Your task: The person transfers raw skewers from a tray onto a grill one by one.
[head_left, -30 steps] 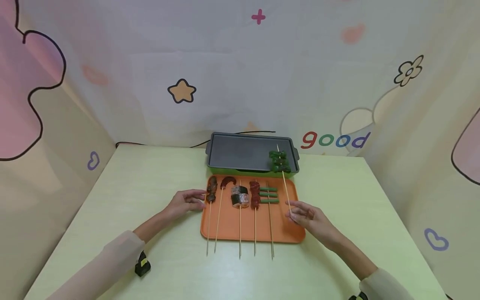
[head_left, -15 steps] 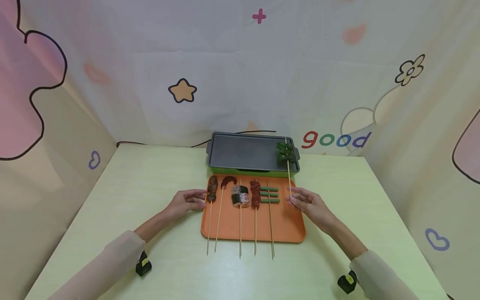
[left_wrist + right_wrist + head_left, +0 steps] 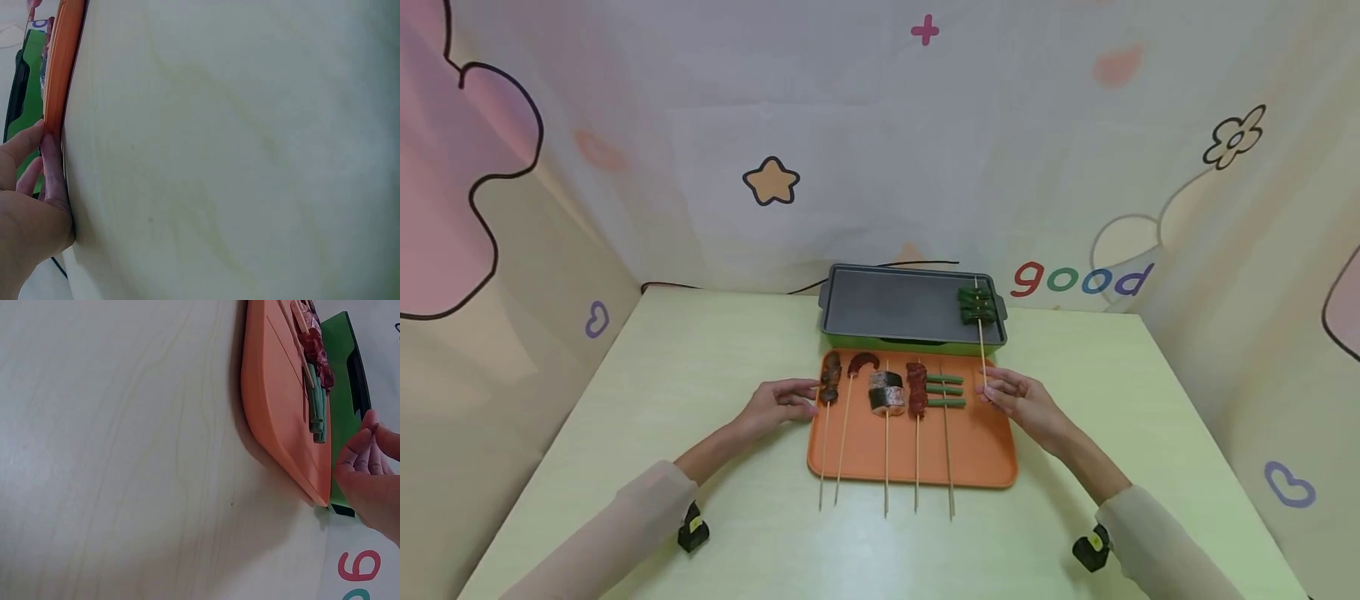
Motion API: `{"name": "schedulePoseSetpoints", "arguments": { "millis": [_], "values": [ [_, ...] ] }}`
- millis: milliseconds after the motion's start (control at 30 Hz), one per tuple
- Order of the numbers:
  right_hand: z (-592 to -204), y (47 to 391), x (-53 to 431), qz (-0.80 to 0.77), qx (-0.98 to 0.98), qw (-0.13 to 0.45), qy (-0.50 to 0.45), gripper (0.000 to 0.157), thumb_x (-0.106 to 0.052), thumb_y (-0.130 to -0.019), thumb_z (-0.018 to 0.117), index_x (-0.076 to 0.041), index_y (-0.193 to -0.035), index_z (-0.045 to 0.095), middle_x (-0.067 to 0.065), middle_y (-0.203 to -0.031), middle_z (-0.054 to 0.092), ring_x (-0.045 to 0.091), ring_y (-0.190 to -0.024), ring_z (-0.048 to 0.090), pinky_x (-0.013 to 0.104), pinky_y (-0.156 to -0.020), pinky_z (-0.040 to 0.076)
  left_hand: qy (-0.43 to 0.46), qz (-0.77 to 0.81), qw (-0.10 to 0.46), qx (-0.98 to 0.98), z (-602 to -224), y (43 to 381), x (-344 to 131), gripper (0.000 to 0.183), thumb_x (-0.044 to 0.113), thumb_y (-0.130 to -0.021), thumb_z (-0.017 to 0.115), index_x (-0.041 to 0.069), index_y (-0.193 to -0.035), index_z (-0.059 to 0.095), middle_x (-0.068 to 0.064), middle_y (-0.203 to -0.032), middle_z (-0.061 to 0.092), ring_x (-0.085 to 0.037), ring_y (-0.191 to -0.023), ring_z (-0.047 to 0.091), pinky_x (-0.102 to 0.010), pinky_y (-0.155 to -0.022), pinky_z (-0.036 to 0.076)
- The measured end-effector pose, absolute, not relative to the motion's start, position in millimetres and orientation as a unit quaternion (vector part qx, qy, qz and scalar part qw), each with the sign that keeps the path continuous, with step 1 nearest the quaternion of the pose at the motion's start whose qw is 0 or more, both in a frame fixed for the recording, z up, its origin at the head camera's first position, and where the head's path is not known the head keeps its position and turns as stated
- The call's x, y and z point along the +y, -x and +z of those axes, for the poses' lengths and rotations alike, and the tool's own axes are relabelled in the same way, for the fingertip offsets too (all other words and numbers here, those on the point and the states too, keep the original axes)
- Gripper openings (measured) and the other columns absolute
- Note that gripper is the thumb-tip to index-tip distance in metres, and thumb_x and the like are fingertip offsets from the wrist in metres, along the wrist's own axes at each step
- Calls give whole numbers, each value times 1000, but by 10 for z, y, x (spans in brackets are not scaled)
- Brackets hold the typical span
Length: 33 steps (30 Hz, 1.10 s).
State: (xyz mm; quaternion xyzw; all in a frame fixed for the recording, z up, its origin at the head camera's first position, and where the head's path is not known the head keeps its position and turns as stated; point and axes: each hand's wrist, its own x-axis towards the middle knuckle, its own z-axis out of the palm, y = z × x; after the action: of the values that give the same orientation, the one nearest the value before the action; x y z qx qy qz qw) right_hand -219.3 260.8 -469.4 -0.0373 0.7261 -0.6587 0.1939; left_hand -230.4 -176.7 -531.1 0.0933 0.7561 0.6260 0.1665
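A skewer of green pepper pieces (image 3: 977, 306) lies over the right end of the dark griddle (image 3: 895, 304). My right hand (image 3: 1018, 404) pinches its wooden stick between thumb and fingertips, above the orange tray's right side. At the left edge of the orange tray (image 3: 857, 454), my left hand (image 3: 778, 404) holds the rim between thumb and fingers. On the tray, from left to right, lie a skewer of brown chunks (image 3: 831, 379), a curled red-brown skewer (image 3: 862, 363), a black-and-white banded skewer (image 3: 887, 393), a red meat skewer (image 3: 917, 390) and a green bean skewer (image 3: 946, 391).
The griddle's green base (image 3: 340, 375) stands directly behind the tray, against the patterned curtain (image 3: 850, 125). Stick ends overhang the tray's front edge onto the pale table (image 3: 700, 350). A dark cord (image 3: 805, 288) runs along the table's back edge.
My right hand has moved forward with the green pepper skewer, from the griddle's front edge farther onto its right end. My left hand stays at the tray's rim.
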Motion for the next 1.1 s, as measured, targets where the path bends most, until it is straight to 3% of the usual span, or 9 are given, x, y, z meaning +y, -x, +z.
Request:
{"name": "schedulePoseSetpoints", "arguments": {
  "millis": [633,800,1100],
  "values": [
    [-4682,2230,2700,-671,714,199,30,61,-15,-108,52,9,-157,25,-6,-115,72,4,-105,69,21,-100,53,-101,627,157,757,-5307,2312,-1721,49,2,-93,72,-6,-139,58,-28,-125,66,0,-88,70,-19,-77,57],
    [-4656,2130,2732,-654,727,208,21,62,-24,-108,53,9,-155,30,-4,-118,71,7,-108,67,20,-100,53,-108,634,156,750,-5329,2313,-1748,49,1,-93,71,-8,-139,57,-29,-124,66,1,-88,70,-19,-77,57],
    [-4629,1844,2763,-632,736,239,39,59,-23,-107,54,12,-151,37,1,-115,72,10,-107,68,21,-96,54,-115,634,156,749,-5335,2319,-1758,49,1,-94,70,-9,-140,56,-31,-125,64,2,-88,70,-19,-77,57]
  ]
}}
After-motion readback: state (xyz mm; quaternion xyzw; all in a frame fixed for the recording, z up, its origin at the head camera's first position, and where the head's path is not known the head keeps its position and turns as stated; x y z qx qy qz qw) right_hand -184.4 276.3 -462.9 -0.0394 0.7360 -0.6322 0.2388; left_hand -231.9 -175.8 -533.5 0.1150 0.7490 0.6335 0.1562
